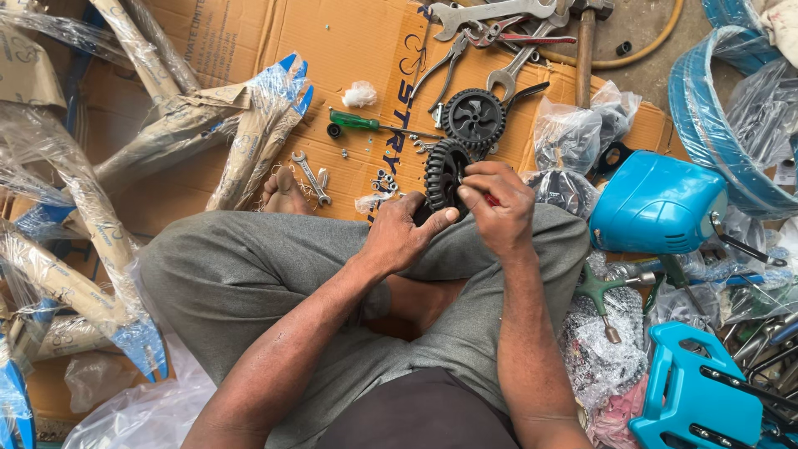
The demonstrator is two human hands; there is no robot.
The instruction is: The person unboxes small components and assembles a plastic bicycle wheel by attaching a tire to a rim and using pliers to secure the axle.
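A seated person's left hand grips a black wheel upright over the lap, while the right hand pinches a small red tool at its hub. The tool may slip, since the wheel has no support; loose screws on the cardboard could scatter.

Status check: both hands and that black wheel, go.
Left hand steadies black toothed wheel at lap. Right hand pinches a small red-tipped part against it. Second wheel lies on cardboard just beyond.
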